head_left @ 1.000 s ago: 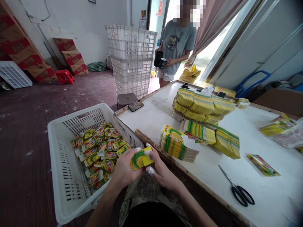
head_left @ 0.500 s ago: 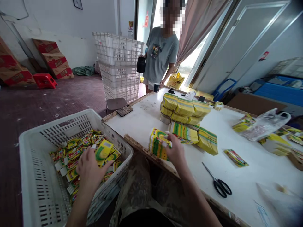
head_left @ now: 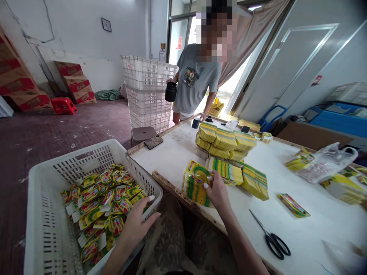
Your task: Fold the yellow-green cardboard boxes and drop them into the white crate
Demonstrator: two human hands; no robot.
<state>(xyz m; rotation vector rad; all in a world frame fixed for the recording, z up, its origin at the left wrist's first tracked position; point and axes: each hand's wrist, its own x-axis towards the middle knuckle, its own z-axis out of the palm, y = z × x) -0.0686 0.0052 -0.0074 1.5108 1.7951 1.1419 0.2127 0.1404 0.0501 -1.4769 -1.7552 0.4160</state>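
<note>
My left hand point(head_left: 137, 226) hovers at the near right side of a white plastic crate point(head_left: 82, 154), its fingers spread and nothing in them. Inside the crate lies a loose heap of small yellow and green printed boxes point(head_left: 110, 202). My right hand point(head_left: 218, 191) pinches the right edge of a flat yellow and green printed box point(head_left: 197, 172) on top of a row of flat boxes point(head_left: 195, 193) by the table's edge. White coverings show on fingertips of both hands. Just beyond stand more packed flat boxes point(head_left: 225, 172), striped green and yellow.
Across the white table point(head_left: 172, 152), stacked yellow bundles point(head_left: 226, 139) stand near a person point(head_left: 197, 76) holding a black container point(head_left: 170, 91). Scissors point(head_left: 272, 236), a single flat box point(head_left: 293, 205) and a plastic bag point(head_left: 327, 164) lie right. A phone point(head_left: 154, 141) rests at the left corner.
My left hand has let go of a yellow box over the crate and moved right toward the table. My right hand stays at the row of flat boxes. The view has tilted upward.
</note>
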